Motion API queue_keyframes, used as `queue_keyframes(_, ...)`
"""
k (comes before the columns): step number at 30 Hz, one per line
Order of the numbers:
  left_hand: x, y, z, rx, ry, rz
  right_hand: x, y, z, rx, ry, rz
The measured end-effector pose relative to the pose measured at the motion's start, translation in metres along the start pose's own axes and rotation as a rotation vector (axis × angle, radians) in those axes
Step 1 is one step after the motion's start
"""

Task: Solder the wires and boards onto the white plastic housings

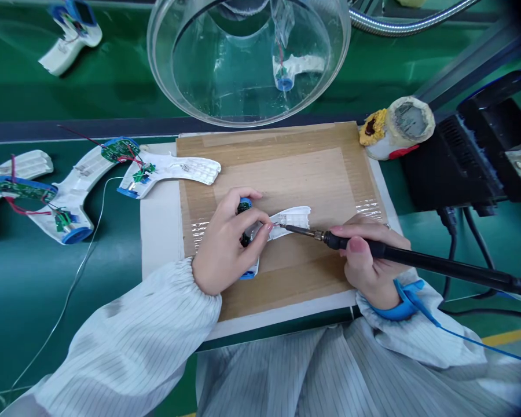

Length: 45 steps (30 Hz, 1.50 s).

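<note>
My right hand (369, 255) grips a black soldering iron (351, 242), its tip (284, 226) pointing left. That tip meets the fingertips of my left hand (234, 243), which are pinched together over a white gun-shaped plastic housing (297, 218). What the pinch holds is too small to make out. Blue end parts and some dark circuit board of this housing show around my left hand, and the rest is hidden under it. The housing lies on a cardboard sheet (312, 174).
More opened housings with green boards and red wires lie left: one housing (173, 168) overlaps the cardboard, another (69, 202) sits farther out. A clear round hood (156, 69) hangs ahead. At right are a crusted pot (410, 124) and black soldering station (438, 162). A thin white wire (76, 284) trails left.
</note>
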<state>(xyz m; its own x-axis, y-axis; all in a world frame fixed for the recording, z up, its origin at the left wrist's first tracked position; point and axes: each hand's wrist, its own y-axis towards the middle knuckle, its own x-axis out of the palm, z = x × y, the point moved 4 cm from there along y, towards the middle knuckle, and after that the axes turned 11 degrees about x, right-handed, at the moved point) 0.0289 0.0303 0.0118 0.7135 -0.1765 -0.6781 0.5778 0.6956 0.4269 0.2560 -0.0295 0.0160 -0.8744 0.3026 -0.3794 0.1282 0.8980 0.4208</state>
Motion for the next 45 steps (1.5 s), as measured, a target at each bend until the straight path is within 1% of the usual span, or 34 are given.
queue_keyframes(3, 0.000, 0.000, 0.000, 0.004, 0.003, 0.003, -0.001, 0.000, 0.000, 0.002, 0.003, -0.028)
queue_keyframes(7, 0.001, 0.001, 0.001, 0.009, 0.000, 0.008, -0.007, 0.001, -0.002, -0.001, 0.020, 0.047)
queue_keyframes(9, 0.001, 0.001, 0.001, 0.009, -0.003, 0.008, -0.006, 0.002, -0.001, 0.055, 0.025, 0.049)
queue_keyframes(11, 0.001, 0.001, 0.001, 0.007, -0.003, 0.008, 0.001, 0.003, 0.001, 0.103, -0.019, -0.002)
queue_keyframes(12, 0.001, 0.000, 0.001, 0.006, -0.002, 0.009, 0.005, 0.004, 0.001, 0.102, -0.058, -0.038)
queue_keyframes(14, 0.001, 0.000, 0.001, 0.006, 0.003, 0.014, 0.016, 0.006, 0.003, 0.051, -0.136, -0.126)
queue_keyframes(17, 0.001, 0.000, 0.001, 0.015, 0.014, 0.020, 0.027, 0.006, 0.008, 0.000, -0.182, -0.246)
queue_keyframes(20, -0.002, 0.002, 0.003, 0.042, 0.052, 0.000, 0.029, 0.005, 0.011, 0.000, -0.190, -0.279)
queue_keyframes(24, -0.008, 0.008, 0.011, 0.158, 0.195, -0.072, 0.027, 0.005, 0.009, 0.019, -0.182, -0.281)
queue_keyframes(26, -0.009, 0.010, 0.013, 0.183, 0.212, -0.076, 0.028, 0.006, 0.009, 0.012, -0.184, -0.280)
queue_keyframes(30, -0.005, 0.009, 0.009, 0.085, 0.107, 0.024, 0.031, 0.006, 0.011, 0.007, -0.199, -0.285)
queue_keyframes(32, -0.002, 0.008, 0.006, 0.053, 0.076, 0.047, 0.030, 0.005, 0.010, 0.018, -0.199, -0.304)
queue_keyframes(34, -0.001, 0.007, 0.004, 0.043, 0.056, 0.044, 0.024, 0.005, 0.007, 0.042, -0.175, -0.266)
queue_keyframes(38, -0.001, 0.007, 0.001, 0.027, 0.040, 0.026, 0.001, 0.002, -0.001, 0.077, -0.059, -0.037)
queue_keyframes(39, -0.001, 0.007, 0.000, 0.026, 0.039, 0.024, -0.003, 0.001, -0.002, 0.076, -0.027, -0.008)
queue_keyframes(41, -0.001, 0.007, 0.000, 0.026, 0.037, 0.025, -0.006, -0.001, -0.002, 0.058, 0.019, 0.001)
queue_keyframes(45, -0.001, 0.006, 0.000, 0.024, 0.036, 0.024, 0.000, 0.000, -0.001, 0.018, 0.016, -0.035)
